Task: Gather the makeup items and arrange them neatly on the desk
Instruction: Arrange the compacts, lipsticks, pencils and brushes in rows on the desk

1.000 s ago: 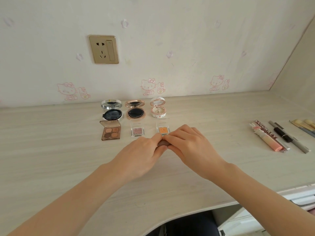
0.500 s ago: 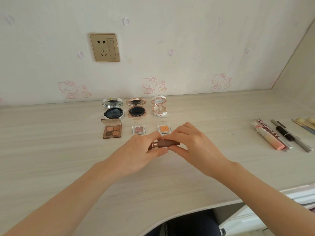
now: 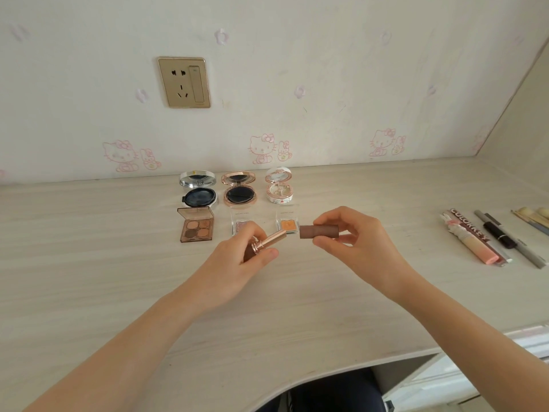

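Brown and peach pans fill the eyeshadow palette (image 3: 196,224), which lies open at the left end of a block of makeup on the pale tabletop (image 3: 89,248). Behind it three round compacts stand open in a row: a silver compact (image 3: 198,190), a rose-gold compact (image 3: 239,188) and a white compact (image 3: 279,188). Right of the palette lie two small clear cases, a glitter shadow (image 3: 240,223) partly hidden by fingers and an orange shadow (image 3: 286,225).

Just in front of these, the left grip (image 3: 237,263) is curled round the lower end of the lipstick base (image 3: 269,241). The rose-gold tube tilts up and to the right. Its tip and the brown cap (image 3: 318,231) are apart, with a small gap between them in front of the orange shadow. The right grip (image 3: 356,242) pinches the cap between thumb and fingertips and holds it level, one end facing the tube.

Well to the right, a pink lip gloss (image 3: 472,245), a COLORKEY tube (image 3: 469,230) and several pens (image 3: 505,236) lie side by side.
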A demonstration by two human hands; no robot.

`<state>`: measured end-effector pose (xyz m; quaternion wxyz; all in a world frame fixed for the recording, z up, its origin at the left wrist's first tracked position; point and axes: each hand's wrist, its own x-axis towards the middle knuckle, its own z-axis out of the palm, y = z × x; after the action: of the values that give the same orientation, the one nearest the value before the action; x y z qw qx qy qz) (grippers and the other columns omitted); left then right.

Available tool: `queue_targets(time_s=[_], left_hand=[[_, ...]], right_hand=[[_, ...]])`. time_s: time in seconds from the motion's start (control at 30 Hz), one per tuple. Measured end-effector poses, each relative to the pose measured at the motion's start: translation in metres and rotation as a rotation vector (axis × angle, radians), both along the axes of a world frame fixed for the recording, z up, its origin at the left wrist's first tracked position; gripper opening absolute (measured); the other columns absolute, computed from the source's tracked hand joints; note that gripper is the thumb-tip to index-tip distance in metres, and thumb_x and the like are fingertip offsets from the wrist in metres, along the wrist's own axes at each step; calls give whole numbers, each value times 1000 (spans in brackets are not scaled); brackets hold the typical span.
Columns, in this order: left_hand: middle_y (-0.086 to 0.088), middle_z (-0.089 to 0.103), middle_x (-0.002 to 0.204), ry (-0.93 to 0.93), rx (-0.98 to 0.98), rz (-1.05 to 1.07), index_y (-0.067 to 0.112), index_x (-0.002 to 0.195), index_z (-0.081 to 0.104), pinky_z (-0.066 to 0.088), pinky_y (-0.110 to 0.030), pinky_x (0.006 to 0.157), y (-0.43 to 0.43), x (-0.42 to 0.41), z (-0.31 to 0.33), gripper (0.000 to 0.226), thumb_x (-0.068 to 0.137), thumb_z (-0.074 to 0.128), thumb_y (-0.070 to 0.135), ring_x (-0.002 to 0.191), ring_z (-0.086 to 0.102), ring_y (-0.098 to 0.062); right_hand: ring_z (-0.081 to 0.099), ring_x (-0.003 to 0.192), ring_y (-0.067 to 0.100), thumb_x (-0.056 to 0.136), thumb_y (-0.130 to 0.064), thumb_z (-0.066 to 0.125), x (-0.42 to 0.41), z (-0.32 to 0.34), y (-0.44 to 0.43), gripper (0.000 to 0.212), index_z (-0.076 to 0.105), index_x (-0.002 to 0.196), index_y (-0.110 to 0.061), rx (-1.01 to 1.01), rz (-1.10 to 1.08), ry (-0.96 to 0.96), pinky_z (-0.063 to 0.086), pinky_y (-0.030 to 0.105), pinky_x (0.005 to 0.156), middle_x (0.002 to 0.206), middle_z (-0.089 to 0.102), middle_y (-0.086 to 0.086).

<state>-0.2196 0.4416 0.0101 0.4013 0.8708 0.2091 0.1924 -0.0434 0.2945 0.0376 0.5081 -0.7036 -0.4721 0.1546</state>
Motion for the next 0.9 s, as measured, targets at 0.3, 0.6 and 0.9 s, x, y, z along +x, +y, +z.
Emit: queue_targets(time_s=[0.3,0.6,0.9], left_hand=[[-2,61,73,-156,-311,0,12,87,57,46,-30,68,-5,15,4,14,97,53,22,64,55,-10],[3,66,65,-107,-163,-27,17,85,67,41,-16,71,-7,41,20,15,92,61,28,70,58,-3],[13,70,80,-31,60,-50,19,84,69,47,-21,78,18,98,46,6,85,70,25,86,64,-1]], right_hand=[[62,97,18,83,-6,67,1,0,-6,20,65,96,-21,-35,31,92,53,33,85,91,74,-8],[69,96,17,89,2,57,15,6,-7,14,61,101,-5,2,36,318,57,35,84,92,74,6],[70,83,22,88,4,48,53,7,10,29,53,114,-9,-16,-71,289,60,36,75,93,64,14]])
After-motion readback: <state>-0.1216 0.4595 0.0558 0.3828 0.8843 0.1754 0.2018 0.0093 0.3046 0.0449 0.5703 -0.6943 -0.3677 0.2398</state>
